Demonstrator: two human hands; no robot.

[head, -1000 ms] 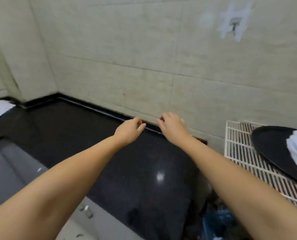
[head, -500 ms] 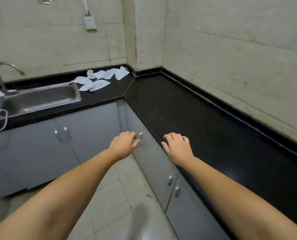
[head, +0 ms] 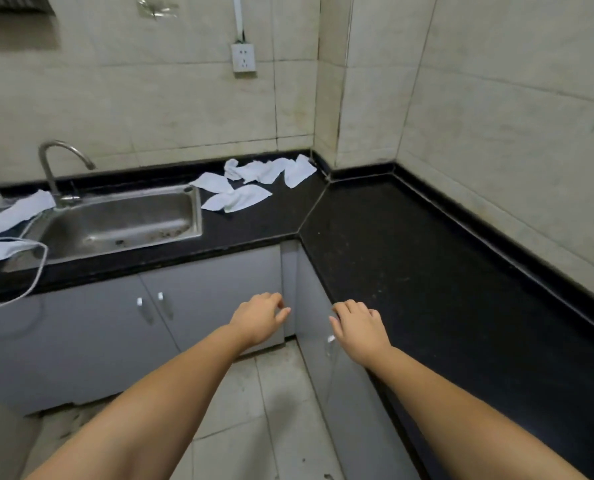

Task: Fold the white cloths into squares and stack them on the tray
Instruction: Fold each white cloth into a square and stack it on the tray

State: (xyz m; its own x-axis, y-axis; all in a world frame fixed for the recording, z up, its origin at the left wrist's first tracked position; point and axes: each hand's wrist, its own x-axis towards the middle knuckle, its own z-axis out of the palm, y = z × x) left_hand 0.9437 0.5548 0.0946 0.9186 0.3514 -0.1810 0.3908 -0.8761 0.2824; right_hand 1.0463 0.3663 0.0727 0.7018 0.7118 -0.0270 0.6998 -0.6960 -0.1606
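Both the left hand (head: 259, 318) and the right hand (head: 357, 329) are held out loosely curled and empty; the white cloths (head: 254, 183) lie crumpled on the counter (head: 409, 271) near the corner; one cloth is best lifted by two corners.

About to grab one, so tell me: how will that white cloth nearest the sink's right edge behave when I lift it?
The cloth lies rumpled and creased, so it will likely droop limply. It looks thin, so probably light.
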